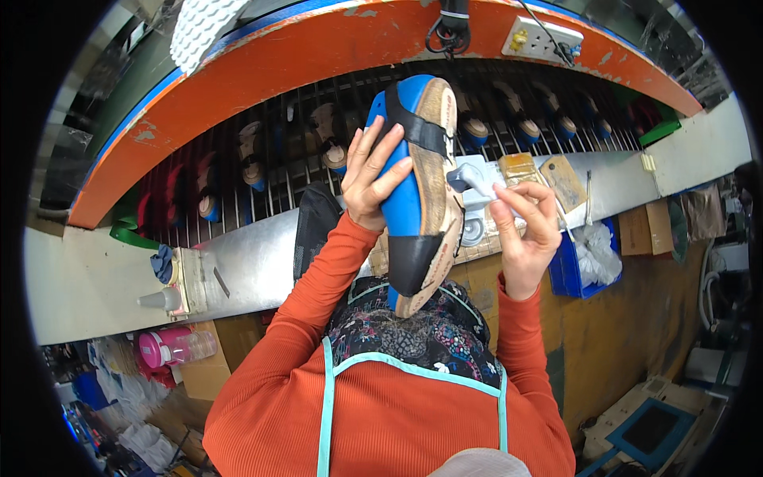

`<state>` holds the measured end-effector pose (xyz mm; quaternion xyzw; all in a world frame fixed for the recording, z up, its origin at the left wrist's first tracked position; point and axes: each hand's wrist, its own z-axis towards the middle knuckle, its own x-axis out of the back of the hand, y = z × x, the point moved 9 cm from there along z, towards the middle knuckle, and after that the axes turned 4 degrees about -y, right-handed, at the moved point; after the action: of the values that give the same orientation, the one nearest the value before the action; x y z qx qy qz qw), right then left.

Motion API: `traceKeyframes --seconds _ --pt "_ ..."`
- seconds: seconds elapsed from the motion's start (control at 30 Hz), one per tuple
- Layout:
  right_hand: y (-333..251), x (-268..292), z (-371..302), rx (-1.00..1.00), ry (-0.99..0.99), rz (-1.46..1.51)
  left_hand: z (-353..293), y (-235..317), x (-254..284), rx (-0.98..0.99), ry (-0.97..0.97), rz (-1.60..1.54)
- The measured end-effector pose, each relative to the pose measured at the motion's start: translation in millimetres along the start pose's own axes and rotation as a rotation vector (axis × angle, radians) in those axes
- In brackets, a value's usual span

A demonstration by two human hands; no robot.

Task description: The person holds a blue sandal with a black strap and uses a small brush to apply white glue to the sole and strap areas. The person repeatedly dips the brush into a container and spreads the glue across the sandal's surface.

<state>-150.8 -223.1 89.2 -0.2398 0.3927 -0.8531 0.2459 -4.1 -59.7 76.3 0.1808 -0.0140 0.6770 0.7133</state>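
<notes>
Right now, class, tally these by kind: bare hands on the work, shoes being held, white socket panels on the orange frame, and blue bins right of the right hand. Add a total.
Left hand and right hand: 2
Held shoe on a blue form: 1
White socket panel: 1
Blue bin: 1
Total: 5
</notes>
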Motion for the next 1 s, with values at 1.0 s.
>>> traceKeyframes --seconds 1.0 --pt "-23 -24 58 0.398 -0.088 -0.479 2 11 14 -0.106 -0.114 0.164"
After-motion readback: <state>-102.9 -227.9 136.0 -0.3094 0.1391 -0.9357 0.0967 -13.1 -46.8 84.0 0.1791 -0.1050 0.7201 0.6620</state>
